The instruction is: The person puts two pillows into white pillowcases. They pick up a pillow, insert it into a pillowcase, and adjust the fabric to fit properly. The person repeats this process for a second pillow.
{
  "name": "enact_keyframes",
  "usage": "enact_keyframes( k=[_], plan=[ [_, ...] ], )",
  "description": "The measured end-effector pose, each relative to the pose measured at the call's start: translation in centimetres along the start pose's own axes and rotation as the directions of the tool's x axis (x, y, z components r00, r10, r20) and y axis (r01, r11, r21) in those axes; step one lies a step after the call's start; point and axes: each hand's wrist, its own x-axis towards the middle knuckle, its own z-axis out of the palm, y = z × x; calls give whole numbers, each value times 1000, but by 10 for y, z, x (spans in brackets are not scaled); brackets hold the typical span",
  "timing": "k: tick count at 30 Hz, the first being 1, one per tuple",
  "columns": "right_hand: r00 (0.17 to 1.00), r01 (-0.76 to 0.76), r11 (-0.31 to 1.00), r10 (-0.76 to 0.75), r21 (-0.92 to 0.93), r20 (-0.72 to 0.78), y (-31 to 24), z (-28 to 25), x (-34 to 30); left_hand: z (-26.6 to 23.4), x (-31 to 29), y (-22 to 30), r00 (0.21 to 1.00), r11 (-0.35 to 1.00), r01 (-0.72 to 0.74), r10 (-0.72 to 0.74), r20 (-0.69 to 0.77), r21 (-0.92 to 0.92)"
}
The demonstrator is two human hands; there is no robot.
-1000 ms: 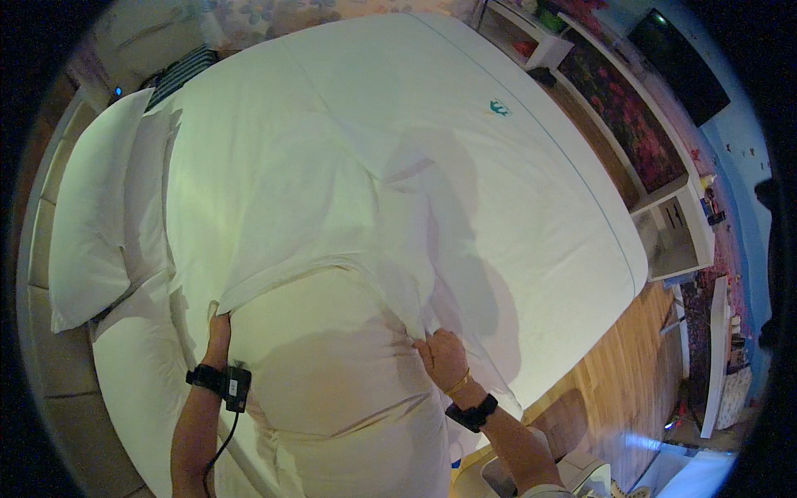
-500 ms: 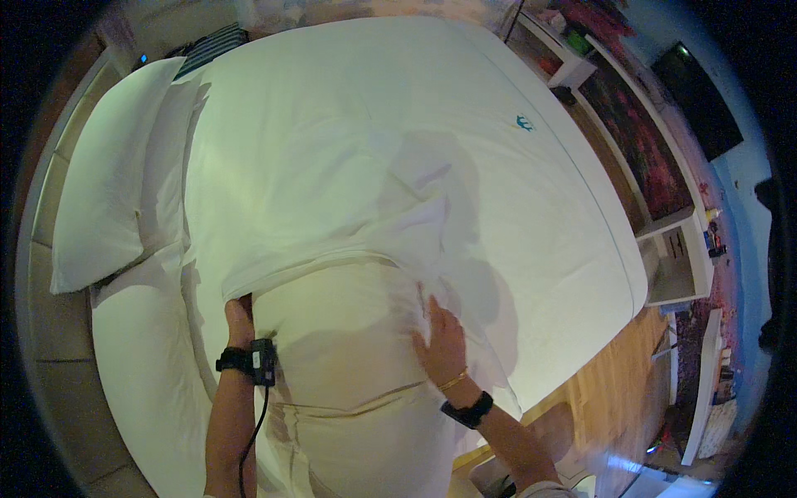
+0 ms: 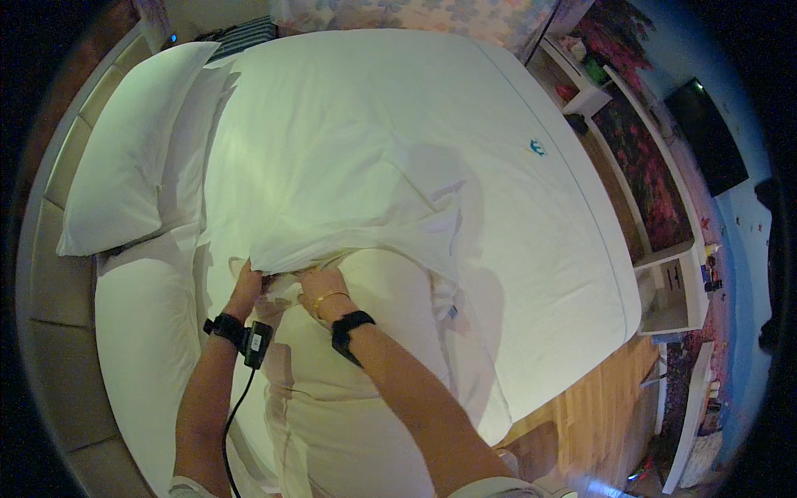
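Observation:
A plump cream-white pillow (image 3: 378,332) lies on the bed in front of me. Its far end goes in under the hem of a white pillowcase (image 3: 390,228). My left hand (image 3: 246,290) is closed on the case's left corner, its fingertips partly covered by the cloth. Beside it, my right hand (image 3: 322,290) reaches across the pillow with fingers curled at the hem; the cloth hides the fingertips. Between the two hands the hem is bunched. Black straps circle both wrists, and a cable runs down from the left one.
The white-sheeted bed (image 3: 531,249) spreads beyond and to the right. On the left, a standing pillow (image 3: 137,158) and a lower one (image 3: 141,332) lie along the padded headboard (image 3: 62,332). Past the bed's right edge are a wooden floor (image 3: 581,382) and a white shelf unit (image 3: 668,290).
My right hand has moved left from the pillow's right side to the hem near my left hand. The hem's left part is now gathered between them. The view has shifted slightly.

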Motion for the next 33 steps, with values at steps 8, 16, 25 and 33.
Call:
enact_keyframes(
  k=[8,16,25,33],
  plan=[
    [926,227,955,-151,190,-346,59,-20,-109,-6,-14,86,967,972,-188,208,145,-138],
    [891,263,946,-164,187,-423,56,-46,-179,42,16,107,906,789,-86,316,281,-609],
    [890,151,970,-50,190,-453,72,-37,-184,57,-39,102,923,844,-351,240,300,406],
    [784,255,934,-49,249,-619,27,-60,-113,69,-48,92,932,850,-313,189,308,425]
  ],
)
